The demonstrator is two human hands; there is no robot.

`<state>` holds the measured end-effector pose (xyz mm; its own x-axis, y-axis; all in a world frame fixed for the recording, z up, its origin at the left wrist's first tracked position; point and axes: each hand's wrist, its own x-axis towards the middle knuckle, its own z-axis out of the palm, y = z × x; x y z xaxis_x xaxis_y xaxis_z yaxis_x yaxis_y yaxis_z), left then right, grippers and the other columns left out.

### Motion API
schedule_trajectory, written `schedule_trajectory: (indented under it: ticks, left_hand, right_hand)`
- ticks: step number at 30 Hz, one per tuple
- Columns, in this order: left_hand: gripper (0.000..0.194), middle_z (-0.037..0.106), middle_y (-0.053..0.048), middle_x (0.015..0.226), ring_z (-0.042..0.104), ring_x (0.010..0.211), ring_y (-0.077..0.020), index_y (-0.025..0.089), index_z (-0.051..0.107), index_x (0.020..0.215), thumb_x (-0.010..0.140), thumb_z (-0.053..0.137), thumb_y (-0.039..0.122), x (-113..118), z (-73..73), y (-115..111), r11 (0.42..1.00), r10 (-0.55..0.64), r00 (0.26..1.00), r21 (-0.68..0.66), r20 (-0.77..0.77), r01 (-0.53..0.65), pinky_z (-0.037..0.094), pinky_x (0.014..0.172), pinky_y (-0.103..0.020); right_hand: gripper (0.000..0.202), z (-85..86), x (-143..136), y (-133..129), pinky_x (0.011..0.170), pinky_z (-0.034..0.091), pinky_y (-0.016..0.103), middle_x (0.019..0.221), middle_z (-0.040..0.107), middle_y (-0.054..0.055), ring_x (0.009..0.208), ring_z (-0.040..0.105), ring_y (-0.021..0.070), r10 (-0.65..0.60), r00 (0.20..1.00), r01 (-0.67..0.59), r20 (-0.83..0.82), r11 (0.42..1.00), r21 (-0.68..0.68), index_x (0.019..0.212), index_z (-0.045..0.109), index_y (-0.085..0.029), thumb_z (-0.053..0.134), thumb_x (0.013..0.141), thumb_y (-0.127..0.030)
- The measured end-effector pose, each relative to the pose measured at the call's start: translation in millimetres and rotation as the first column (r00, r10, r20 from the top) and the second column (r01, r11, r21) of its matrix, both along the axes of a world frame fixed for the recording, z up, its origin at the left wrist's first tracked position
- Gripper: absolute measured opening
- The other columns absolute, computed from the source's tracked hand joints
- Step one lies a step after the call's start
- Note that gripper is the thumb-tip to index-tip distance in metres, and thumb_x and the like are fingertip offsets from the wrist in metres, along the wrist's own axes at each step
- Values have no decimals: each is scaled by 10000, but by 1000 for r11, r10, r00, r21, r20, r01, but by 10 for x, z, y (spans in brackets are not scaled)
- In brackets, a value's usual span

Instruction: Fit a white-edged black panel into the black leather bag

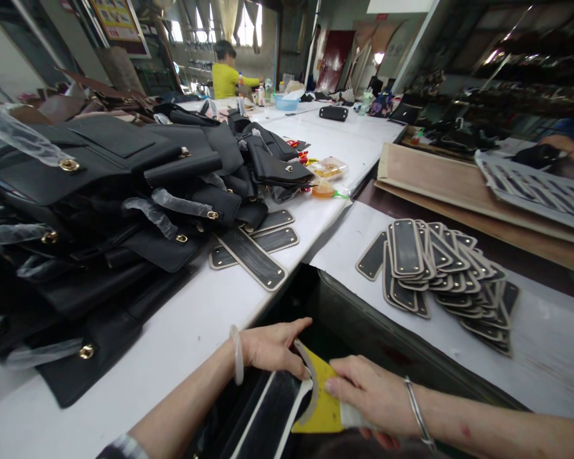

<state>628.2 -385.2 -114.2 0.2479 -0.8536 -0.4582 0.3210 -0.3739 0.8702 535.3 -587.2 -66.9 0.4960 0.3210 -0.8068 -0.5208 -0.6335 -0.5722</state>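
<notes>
My right hand (363, 390) is closed around the pale handle of a yellow scraper-like tool (326, 394) with a concave curved edge. That edge lies against the end of a black panel with pale borders (268, 414). My left hand (278, 347) grips the panel near this end, its thumb bent over the top and its index finger stretched away from me. The panel's lower part runs out of view at the bottom. Beneath both hands is a dark open trough (363, 319), set between the two white tabletops.
Black leather bags (124, 159) with plastic-wrapped straps are heaped at left. Several dark plates with pale rims (251, 256) lie beside them; a larger stack of plates (440, 268) sits at right. Brown boards (440, 185) lie behind that stack. A person in yellow (227, 80) is at the back.
</notes>
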Motion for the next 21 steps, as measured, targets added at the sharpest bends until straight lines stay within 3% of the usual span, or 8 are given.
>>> schedule_trajectory:
  ticks: [6, 15, 18, 21]
  left_hand:
    - [1224, 653, -138, 1177, 612, 1026, -273, 88, 10, 1516, 575, 777, 240, 9, -3, -9, 1000, -21, 999, -25, -42, 20, 475, 878, -367]
    - [1295, 636, -167, 1209, 604, 1062, -309, 109, -7, 1518, 530, 819, 249, 7, 3, 0, 998, -14, 997, -55, -80, 10, 476, 900, -415]
    - [1298, 654, -160, 1170, 618, 1030, -305, 113, -2, 1518, 517, 819, 211, 0, -18, -10, 998, -4, 994, -57, -106, -2, 494, 846, -399]
    - [1296, 674, -124, 1097, 635, 945, -264, 139, 9, 1519, 502, 811, 167, -9, -34, -16, 998, 15, 989, -61, -146, -24, 498, 772, -352]
  right_hand:
    - [157, -45, -44, 42, 239, 335, 157, 456, 496, -69, 254, 409, 94, -25, 999, 25, -24, 1000, 12, 888, 463, -193, 341, 952, -269]
    - [164, 34, -18, 100, 313, 378, 179, 435, 489, -69, 276, 429, 106, -25, 996, 25, -81, 1000, 5, 917, 471, -208, 353, 946, -318]
    - [153, 67, 4, 92, 342, 403, 205, 426, 485, -74, 282, 443, 117, -20, 996, 18, -91, 1000, -22, 918, 474, -217, 354, 944, -308]
    - [150, 89, 32, 100, 333, 349, 168, 429, 488, -71, 275, 428, 100, 10, 999, -11, -48, 1000, -20, 887, 469, -212, 358, 948, -292]
